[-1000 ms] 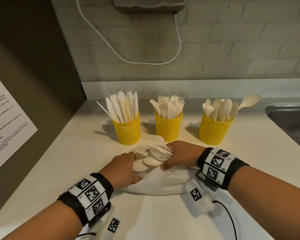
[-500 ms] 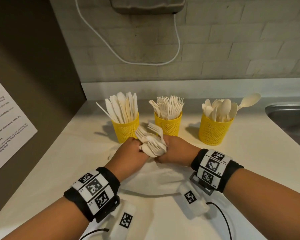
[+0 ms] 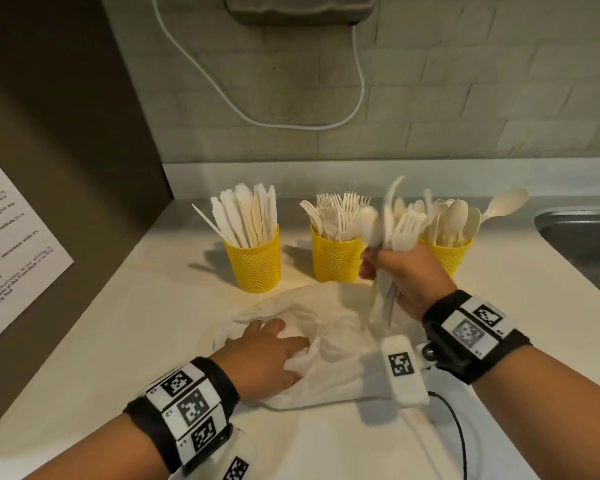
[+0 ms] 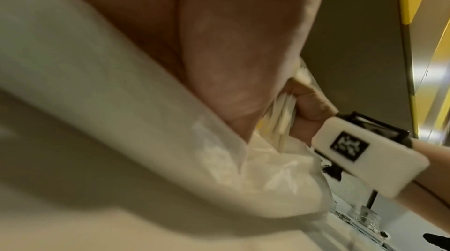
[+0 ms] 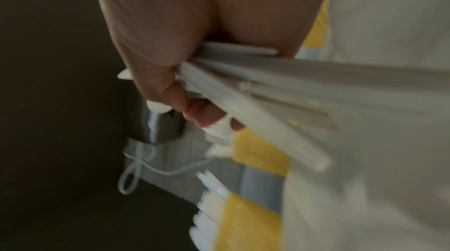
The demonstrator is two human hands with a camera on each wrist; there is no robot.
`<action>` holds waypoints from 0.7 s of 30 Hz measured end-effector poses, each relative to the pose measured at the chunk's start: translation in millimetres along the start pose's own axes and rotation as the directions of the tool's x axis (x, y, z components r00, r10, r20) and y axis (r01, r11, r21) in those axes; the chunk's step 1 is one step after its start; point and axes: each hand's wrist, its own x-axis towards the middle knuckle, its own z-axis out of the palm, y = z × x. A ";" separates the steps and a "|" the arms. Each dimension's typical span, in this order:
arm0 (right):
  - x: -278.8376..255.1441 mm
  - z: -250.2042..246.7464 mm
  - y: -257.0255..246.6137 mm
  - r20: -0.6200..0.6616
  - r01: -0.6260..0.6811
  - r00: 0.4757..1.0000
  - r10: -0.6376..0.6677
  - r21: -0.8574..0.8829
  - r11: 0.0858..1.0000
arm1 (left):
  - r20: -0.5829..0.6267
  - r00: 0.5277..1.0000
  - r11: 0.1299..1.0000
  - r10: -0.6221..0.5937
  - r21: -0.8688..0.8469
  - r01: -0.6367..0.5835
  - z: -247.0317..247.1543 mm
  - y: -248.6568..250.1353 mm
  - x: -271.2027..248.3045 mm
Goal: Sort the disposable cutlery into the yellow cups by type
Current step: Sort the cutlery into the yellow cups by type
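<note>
Three yellow mesh cups stand in a row at the back of the counter: the left cup [image 3: 256, 263] holds knives, the middle cup [image 3: 333, 259] forks, the right cup [image 3: 447, 256] spoons. My right hand [image 3: 400, 271] grips a mixed bundle of white cutlery [image 3: 392, 230] by the handles, lifted in front of the gap between the middle and right cups; its handles [image 5: 280, 89] fan out below the fist. My left hand [image 3: 267, 355] rests with fingers spread on the crumpled white plastic bag [image 3: 329, 344] lying on the counter.
A steel sink [image 3: 582, 237] is sunk into the counter at the right. A brown side wall with a printed notice [image 3: 11, 251] closes the left. A white cable [image 3: 257, 109] hangs on the brick wall behind. The counter [image 3: 174, 306] is white.
My right hand has lifted the cutlery bundle out of the bag and carried it up and to the right. My left hand let go of the bundle and dropped onto the bag.
</note>
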 end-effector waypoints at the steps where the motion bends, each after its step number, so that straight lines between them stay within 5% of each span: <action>1: 0.3 -3.5 -6.7 -0.034 0.070 0.997 -0.069 0.035 0.997 | 0.013 1.000 1.000 -0.016 0.009 0.016 -1.0 0.5 -1.3; 7: -21.6 9.3 -17.5 -0.007 0.350 0.936 -0.351 -0.079 0.934 | -0.003 0.999 0.998 -0.040 0.057 0.040 -6.5 8.9 1.1; 12: -36.1 18.0 36.9 0.089 0.120 0.990 -0.106 -0.177 0.977 | -0.033 0.999 0.999 -0.029 -0.014 0.029 -16.4 8.1 5.4; 16: -47.1 11.4 54.1 0.182 0.003 0.982 0.058 -0.318 0.948 | -0.053 0.998 0.996 -0.032 -0.087 0.027 -23.8 0.3 0.6; 21: -35.6 11.9 33.4 0.155 0.001 0.987 0.046 -0.294 0.956 | -0.180 0.983 0.980 -0.025 -0.197 -0.011 -48.4 -1.9 -11.4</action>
